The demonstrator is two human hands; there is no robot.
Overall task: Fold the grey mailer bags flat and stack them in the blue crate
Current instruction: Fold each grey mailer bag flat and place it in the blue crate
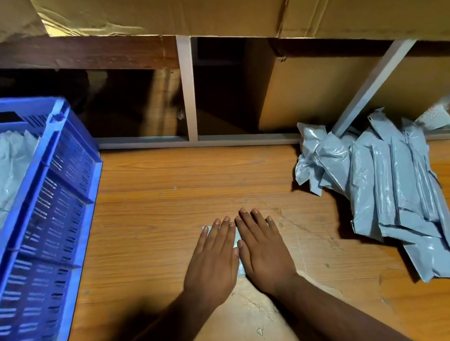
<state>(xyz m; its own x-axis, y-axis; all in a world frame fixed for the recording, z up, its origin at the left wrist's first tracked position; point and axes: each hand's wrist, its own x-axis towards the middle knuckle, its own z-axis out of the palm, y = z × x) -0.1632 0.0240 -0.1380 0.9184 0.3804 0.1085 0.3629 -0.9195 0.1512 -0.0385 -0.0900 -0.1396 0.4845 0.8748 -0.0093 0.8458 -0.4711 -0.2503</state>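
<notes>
A small folded grey mailer bag (238, 250) lies on the wooden table, almost wholly hidden under my hands. My left hand (214, 260) and my right hand (262, 250) lie side by side on it, palms down, fingers straight, pressing it flat. Only a thin strip of the bag shows between the hands and at the left fingertips. The blue crate (60, 210) stands at the left with grey mailer bags (1, 177) inside. A pile of loose grey mailer bags (392, 189) lies at the right of the table.
The wooden table (182, 189) has worn, scratched patches near the front. Behind it runs a shelf frame with a white upright post (188, 92) and a slanted white bar (373, 86). Cardboard boxes (320, 90) stand behind and overhead.
</notes>
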